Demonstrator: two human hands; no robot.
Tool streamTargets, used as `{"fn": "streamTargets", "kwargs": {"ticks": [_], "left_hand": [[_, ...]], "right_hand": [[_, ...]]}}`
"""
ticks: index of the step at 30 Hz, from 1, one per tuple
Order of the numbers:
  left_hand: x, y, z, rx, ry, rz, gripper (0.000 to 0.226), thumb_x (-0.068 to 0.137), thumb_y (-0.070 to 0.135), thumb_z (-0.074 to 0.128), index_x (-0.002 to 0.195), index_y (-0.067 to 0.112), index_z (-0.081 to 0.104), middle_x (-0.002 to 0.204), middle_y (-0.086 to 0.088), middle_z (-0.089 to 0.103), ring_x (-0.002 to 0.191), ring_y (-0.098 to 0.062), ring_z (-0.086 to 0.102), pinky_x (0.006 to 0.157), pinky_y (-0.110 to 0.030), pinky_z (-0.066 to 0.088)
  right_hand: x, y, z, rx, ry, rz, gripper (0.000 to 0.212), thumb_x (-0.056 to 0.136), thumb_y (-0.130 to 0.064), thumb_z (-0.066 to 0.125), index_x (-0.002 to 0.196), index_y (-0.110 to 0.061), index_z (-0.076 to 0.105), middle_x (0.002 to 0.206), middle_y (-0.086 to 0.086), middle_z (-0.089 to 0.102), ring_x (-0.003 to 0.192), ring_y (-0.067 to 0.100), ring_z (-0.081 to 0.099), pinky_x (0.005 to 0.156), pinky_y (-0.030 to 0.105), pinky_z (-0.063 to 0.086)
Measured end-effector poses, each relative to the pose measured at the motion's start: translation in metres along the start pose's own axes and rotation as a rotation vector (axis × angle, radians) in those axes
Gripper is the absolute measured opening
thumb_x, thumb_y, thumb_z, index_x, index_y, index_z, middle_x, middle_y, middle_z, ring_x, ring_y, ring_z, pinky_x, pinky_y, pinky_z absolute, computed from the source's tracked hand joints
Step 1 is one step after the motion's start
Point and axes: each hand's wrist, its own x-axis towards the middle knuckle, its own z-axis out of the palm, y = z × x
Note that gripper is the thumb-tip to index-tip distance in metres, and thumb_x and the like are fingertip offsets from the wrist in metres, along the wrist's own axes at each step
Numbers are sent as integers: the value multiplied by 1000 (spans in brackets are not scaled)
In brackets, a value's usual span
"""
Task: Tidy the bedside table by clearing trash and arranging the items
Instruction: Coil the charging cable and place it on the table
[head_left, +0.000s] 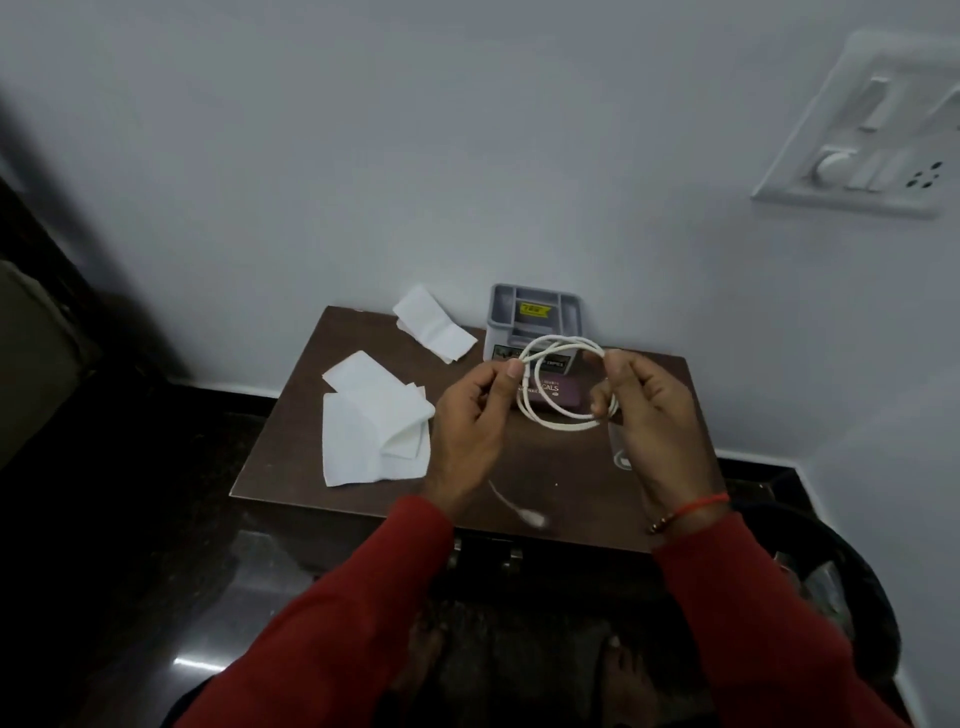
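Observation:
Both hands hold a white cable wound into a loop above the brown bedside table. My left hand pinches the loop's left side; my right hand grips its right side. One loose cable end with a plug hangs below my left wrist. White tissues lie in a pile on the table's left, with another tissue at the back. A grey compartment organiser stands against the wall. A purple box lies flat in front of it, partly hidden by the cable.
A black bin stands on the floor to the table's right. A small clear item rests near my right palm on the table. A white switch panel is mounted on the wall, upper right. My bare feet show below.

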Motion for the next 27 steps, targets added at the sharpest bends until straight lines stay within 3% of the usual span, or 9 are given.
{"fn": "streamTargets", "kwargs": {"ticks": [2,5,8,10,15,19,22,25,27], "left_hand": [[-1,2,4,-29,27,-40,31,101,40,55,80,22,69,57,13,58,50,-5,49,53,-29,42],[-1,3,11,-149,18,-127,43,99,42,58,83,2,65,61,-15,50,51,-24,44,47,-32,44],[-1,3,11,-75,74,-70,44,95,43,65,70,7,63,59,-14,57,50,-17,47,46,-28,43],[1,1,8,63,119,15,41,93,39,68,59,17,59,51,11,55,50,-2,45,53,-18,40],[3,2,6,-18,46,37,38,101,31,59,71,8,61,65,10,59,65,-1,52,64,-18,41],[2,9,6,-96,-50,-7,23,105,21,50,94,8,65,61,21,57,54,6,51,54,-7,37],[-1,10,2,-63,-176,-12,21,105,21,49,98,9,64,60,24,56,53,7,51,53,-6,36],[-5,11,-4,49,-399,-16,30,102,36,49,80,24,67,57,17,55,52,3,48,54,-12,37],[-9,13,-4,59,-598,-110,44,102,46,48,65,26,60,51,12,45,48,-5,39,51,-20,32]], "right_hand": [[0,1,1,34,-13,0,20,98,-28,56,86,-18,69,59,-12,61,57,-1,53,60,17,43],[2,7,-3,-76,-41,-67,15,97,-24,59,97,-17,72,58,-14,62,54,-2,55,58,18,43],[5,17,-13,-298,0,-131,19,99,-24,54,96,-25,73,59,-6,61,49,4,53,57,26,43],[7,18,-17,-279,43,-113,21,98,-23,55,106,-28,74,71,-7,69,62,1,61,67,27,51],[14,15,-26,-381,139,-266,31,94,-13,58,123,-20,68,120,-4,62,114,8,58,102,28,46],[14,9,-24,-246,89,-251,27,98,-16,55,121,-19,69,111,-3,69,105,6,64,95,27,51],[14,0,-23,-51,129,-206,23,100,-15,50,112,-18,70,79,2,66,73,16,64,73,35,56],[21,-15,-38,153,275,-173,23,102,-17,46,107,-16,69,66,4,48,53,13,42,46,27,39],[28,-16,-51,152,370,-158,25,100,-24,45,103,-19,69,64,3,43,51,13,34,45,28,29]]}}
